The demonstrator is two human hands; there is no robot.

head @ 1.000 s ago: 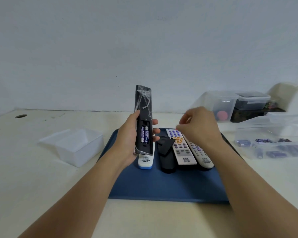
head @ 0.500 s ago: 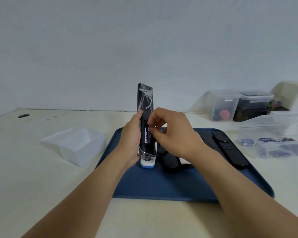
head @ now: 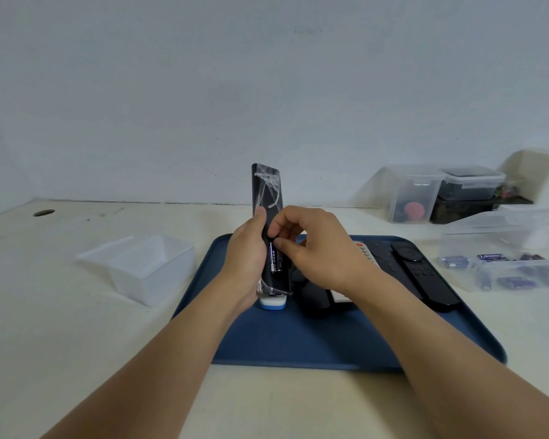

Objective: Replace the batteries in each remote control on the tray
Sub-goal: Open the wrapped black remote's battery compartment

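Cream table (head: 76, 359) w/ blue tray (head: 298, 340), pale wall behind; L hand (head: 246, 258) grips upright remote (head: 267, 198); R hand (head: 314, 248) pinches its battery (head: 274, 258).

We see a plain pale grey-white wall (head: 267, 90) behind a cream worktop (head: 61, 327). A small round hole (head: 43, 212) sits at the worktop's far left. Light is soft and even, shadows faint.

table (head: 298, 403): cream | on it: blue tray (head: 330, 343), white bin (head: 146, 267), clear boxes (head: 501, 264), contents probably batteries
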